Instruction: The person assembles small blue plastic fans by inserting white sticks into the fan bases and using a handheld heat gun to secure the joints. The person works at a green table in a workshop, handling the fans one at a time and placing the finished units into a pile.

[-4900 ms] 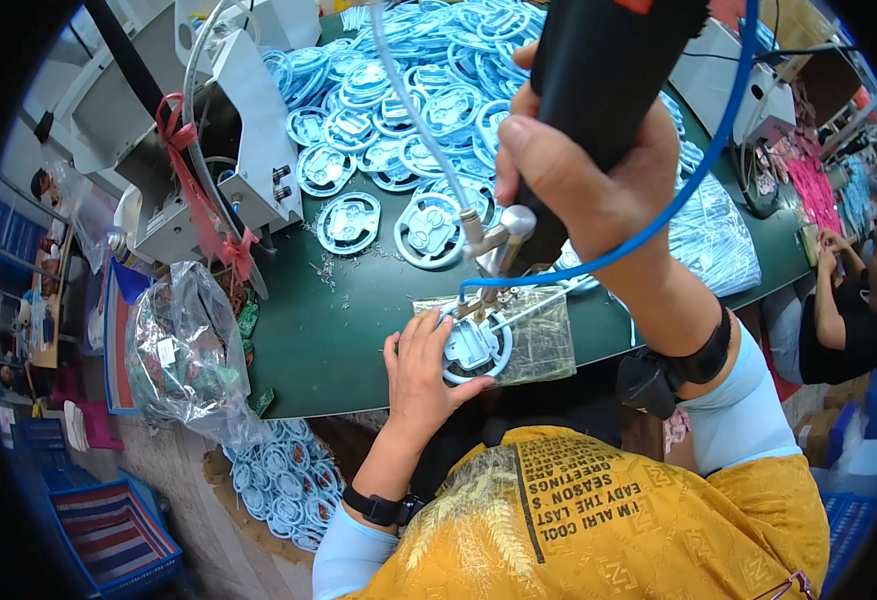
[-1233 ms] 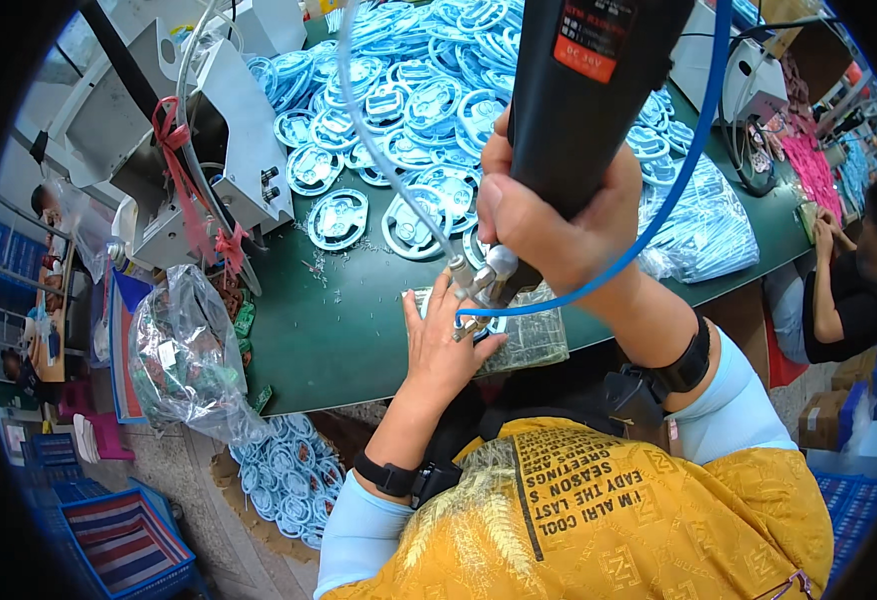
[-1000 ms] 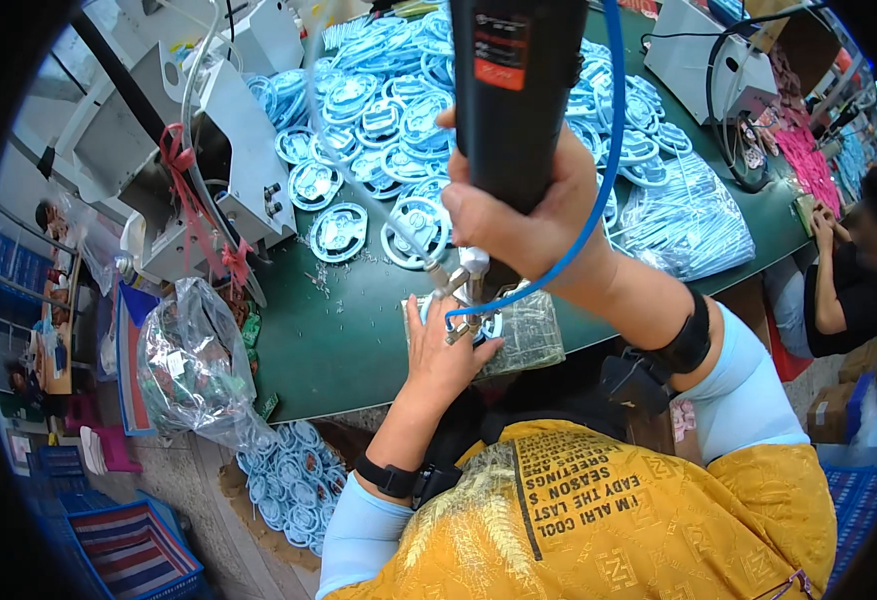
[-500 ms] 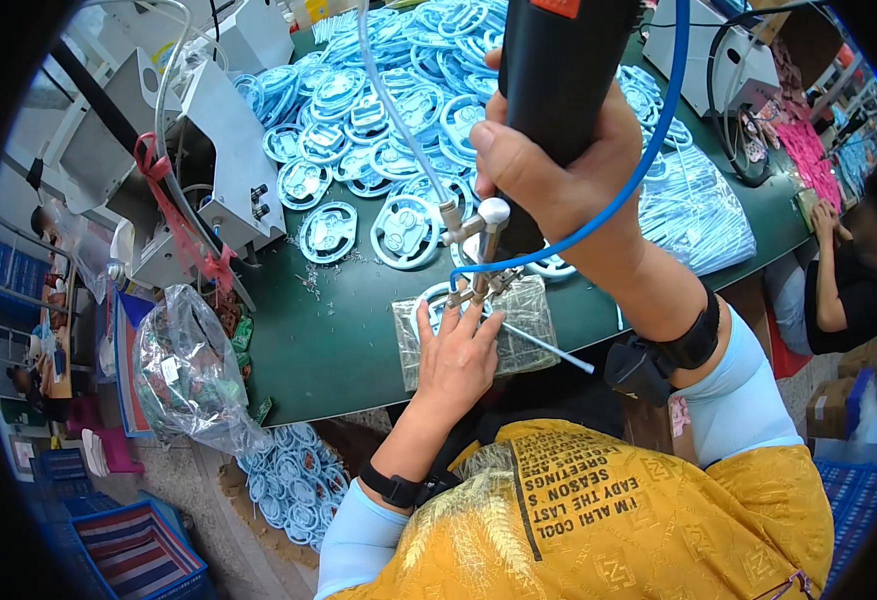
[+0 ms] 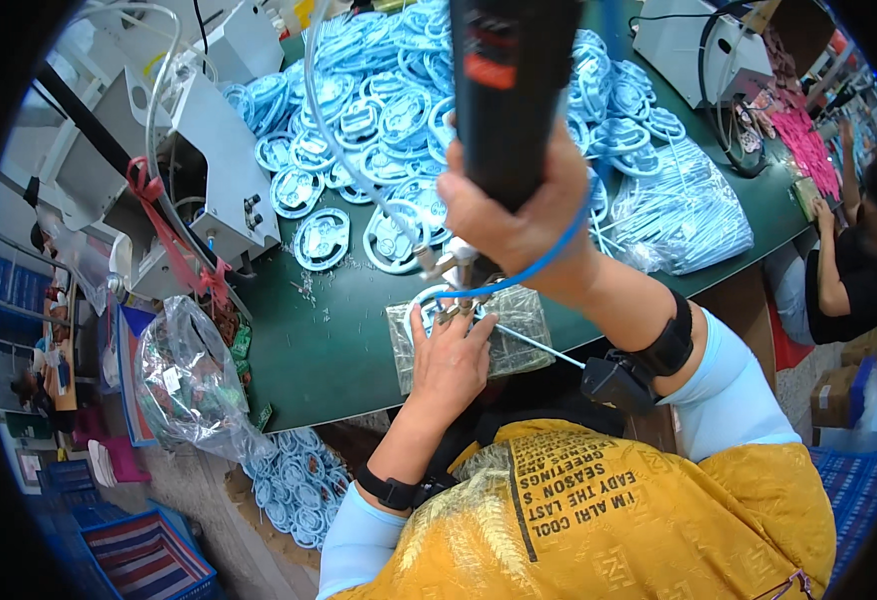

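My right hand (image 5: 529, 215) is closed round a thick black handheld power tool (image 5: 512, 120) with a metal tip and a blue hose (image 5: 559, 255). The tip points down at a light-blue plastic wheel (image 5: 418, 300), right by my left fingertips; whether it touches is hidden. My left hand (image 5: 452, 365) presses its fingers on that wheel, which lies on a tape-covered pad (image 5: 524, 322). A thin light-blue stick (image 5: 544, 348) runs out from the wheel toward the lower right. My hand and the tool tip cover most of the wheel.
Many similar wheels (image 5: 384, 120) are heaped across the green table (image 5: 309, 340). Sticks lie in a clear bag (image 5: 694, 215) at right. Grey machine housings (image 5: 214, 165) stand at left, above a plastic bag (image 5: 184, 375). More wheels (image 5: 297, 490) sit below; another person (image 5: 844, 260) works at right.
My right hand and the black tool have moved left and slightly down in the picture, bringing the metal tip closer to my left fingers. My left hand stays nearly in place on the wheel.
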### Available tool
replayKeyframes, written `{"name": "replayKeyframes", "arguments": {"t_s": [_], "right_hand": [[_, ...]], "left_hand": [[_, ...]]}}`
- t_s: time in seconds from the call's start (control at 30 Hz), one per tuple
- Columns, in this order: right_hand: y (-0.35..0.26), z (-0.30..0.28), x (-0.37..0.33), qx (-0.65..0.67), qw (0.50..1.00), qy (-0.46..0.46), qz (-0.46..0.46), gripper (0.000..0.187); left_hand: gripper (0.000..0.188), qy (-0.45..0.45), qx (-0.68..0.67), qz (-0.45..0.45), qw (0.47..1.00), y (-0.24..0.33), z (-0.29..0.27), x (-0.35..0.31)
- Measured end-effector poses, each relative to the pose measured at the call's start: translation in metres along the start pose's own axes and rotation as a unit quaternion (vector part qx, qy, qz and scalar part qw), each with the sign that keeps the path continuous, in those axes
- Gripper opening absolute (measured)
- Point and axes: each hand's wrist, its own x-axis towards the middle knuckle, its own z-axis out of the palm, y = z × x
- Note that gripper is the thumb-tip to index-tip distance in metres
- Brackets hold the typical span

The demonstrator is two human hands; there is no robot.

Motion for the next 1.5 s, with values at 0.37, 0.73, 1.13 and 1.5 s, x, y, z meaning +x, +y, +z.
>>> {"name": "replayKeyframes", "arguments": {"t_s": [0.37,0.73,1.13,1.5], "right_hand": [[0.001,-0.047,0.047,-0.184,0.98,0.037,-0.06,0.037],[0.027,-0.114,0.005,-0.106,0.988,0.104,-0.049,0.036],[0.033,-0.07,-0.098,-0.138,0.978,-0.114,0.109,0.011],[0.022,0.017,-0.118,-0.181,0.911,-0.37,0.002,0.035]], "left_hand": [[0.072,0.099,0.07,-0.011,0.993,-0.008,-0.025,-0.005],[0.068,0.178,-0.034,-0.086,0.98,-0.05,-0.067,-0.052],[0.073,0.318,-0.045,-0.051,0.946,-0.065,-0.055,-0.071],[0.075,0.291,-0.008,0.052,0.955,-0.048,-0.034,-0.064]]}}
